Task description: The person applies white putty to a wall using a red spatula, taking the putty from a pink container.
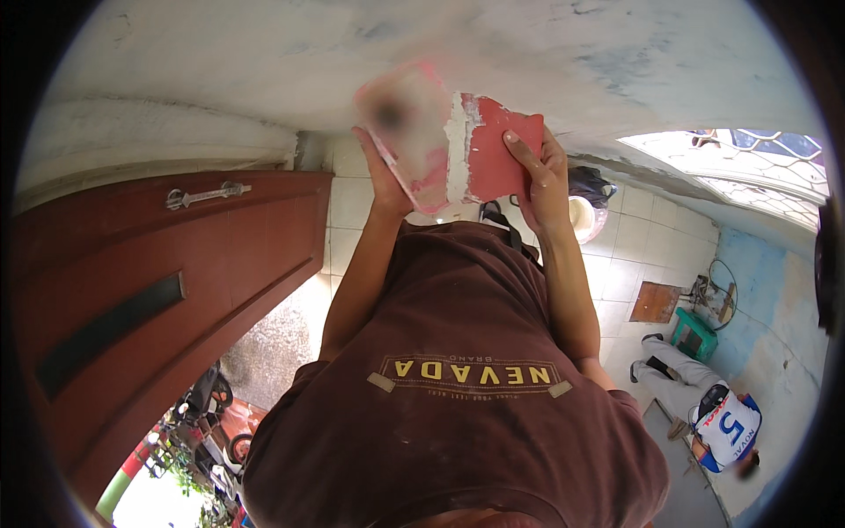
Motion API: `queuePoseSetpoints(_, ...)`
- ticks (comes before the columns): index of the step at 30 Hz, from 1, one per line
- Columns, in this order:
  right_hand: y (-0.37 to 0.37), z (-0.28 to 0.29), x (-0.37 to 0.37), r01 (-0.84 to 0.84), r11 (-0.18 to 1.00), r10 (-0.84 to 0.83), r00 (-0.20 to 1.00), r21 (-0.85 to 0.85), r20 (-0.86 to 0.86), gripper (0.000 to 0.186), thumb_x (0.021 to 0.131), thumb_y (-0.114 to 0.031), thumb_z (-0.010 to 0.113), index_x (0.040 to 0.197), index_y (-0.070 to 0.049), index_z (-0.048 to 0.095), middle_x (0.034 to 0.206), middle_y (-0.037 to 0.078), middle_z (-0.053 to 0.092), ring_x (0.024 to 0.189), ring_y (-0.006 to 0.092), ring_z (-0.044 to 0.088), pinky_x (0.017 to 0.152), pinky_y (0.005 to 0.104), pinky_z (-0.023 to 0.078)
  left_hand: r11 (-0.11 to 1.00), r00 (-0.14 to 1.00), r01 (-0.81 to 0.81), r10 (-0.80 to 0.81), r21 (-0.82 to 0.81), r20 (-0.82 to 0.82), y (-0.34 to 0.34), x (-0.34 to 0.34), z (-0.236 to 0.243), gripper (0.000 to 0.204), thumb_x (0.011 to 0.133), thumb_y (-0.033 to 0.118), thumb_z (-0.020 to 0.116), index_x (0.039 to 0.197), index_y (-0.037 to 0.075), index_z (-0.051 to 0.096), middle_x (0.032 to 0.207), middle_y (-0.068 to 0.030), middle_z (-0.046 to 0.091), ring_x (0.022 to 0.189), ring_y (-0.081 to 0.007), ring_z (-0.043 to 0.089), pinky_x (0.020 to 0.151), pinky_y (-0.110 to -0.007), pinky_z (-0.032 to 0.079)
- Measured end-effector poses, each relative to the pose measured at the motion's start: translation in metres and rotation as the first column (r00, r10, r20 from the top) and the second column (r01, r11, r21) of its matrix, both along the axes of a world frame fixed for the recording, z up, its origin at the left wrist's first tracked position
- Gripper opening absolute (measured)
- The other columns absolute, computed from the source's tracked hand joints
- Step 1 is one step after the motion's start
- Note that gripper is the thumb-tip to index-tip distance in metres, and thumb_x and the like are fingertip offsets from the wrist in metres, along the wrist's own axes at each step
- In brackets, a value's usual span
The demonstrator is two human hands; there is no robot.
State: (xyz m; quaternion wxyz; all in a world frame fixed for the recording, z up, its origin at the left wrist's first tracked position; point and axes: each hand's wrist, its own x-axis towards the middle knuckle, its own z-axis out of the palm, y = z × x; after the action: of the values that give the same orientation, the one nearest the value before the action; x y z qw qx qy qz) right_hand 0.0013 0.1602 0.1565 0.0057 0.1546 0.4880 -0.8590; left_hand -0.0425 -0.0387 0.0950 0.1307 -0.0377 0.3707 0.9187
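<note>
My left hand is closed along the lower left edge of a flat pink-rimmed board. Its face is smeared with whitish paste, and a dark blurred patch covers part of it. A red flat scraper is in my right hand, thumb on its front face and fingers behind. White paste coats the scraper's left edge, which meets or overlaps the board's right side; I cannot tell whether they touch. Both are held up in front of a patchy white wall.
A brown door with a metal handle stands at the left. A whitish bucket and black bag sit on the tiled floor beyond my right arm. At the right are a person, a green crate and a metal grille.
</note>
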Motion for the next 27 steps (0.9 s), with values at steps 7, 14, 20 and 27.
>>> queuePoseSetpoints(7,0.012,-0.017,0.003,0.111,0.840,-0.054,0.991,-0.530,0.122,0.035,0.098,-0.013,0.066,0.129,0.001,0.058,0.122,0.013,0.068,0.111,0.0225,0.068,0.095,0.0379,0.058,0.988,0.987,0.110,-0.122,0.112,0.107,0.008,-0.003,-0.019,0.083,0.103,0.073,0.023,0.159,0.013,0.030,0.154,-0.0104,0.044,0.141,-0.0294,0.046,0.115,-0.048,0.042)
queuePoseSetpoints(14,0.038,-0.059,-0.005,0.421,0.734,-0.346,0.907,-0.532,0.241,0.029,0.100,-0.012,0.062,0.126,0.001,0.057,0.122,0.011,0.068,0.110,0.0215,0.068,0.096,0.0353,0.058,0.988,0.976,0.054,-0.082,0.142,0.200,0.001,-0.007,-0.066,0.077,0.103,0.070,0.030,0.159,0.016,0.030,0.156,-0.0091,0.043,0.143,-0.0320,0.044,0.117,-0.053,0.039)
queuePoseSetpoints(20,0.069,-0.085,-0.046,0.600,0.691,-0.642,0.765,-0.404,0.038,0.032,0.105,-0.012,0.053,0.134,0.001,0.051,0.122,0.011,0.065,0.108,0.0224,0.066,0.093,0.0336,0.054,0.991,0.968,0.073,-0.097,0.109,0.232,0.003,-0.012,-0.058,0.079,0.102,0.071,0.034,0.159,0.017,0.029,0.157,-0.0084,0.042,0.143,-0.0320,0.043,0.117,-0.054,0.039)
queuePoseSetpoints(27,0.017,-0.048,-0.129,0.827,0.556,-0.827,0.560,0.084,-0.048,0.022,0.105,-0.011,0.050,0.123,0.001,0.055,0.097,0.008,0.065,0.080,0.0171,0.061,0.063,0.0314,0.048,0.983,0.969,0.134,-0.157,0.125,0.191,-0.001,-0.020,-0.051,0.075,0.103,0.069,0.033,0.159,0.018,0.031,0.156,-0.0072,0.043,0.143,-0.0322,0.044,0.117,-0.056,0.039)
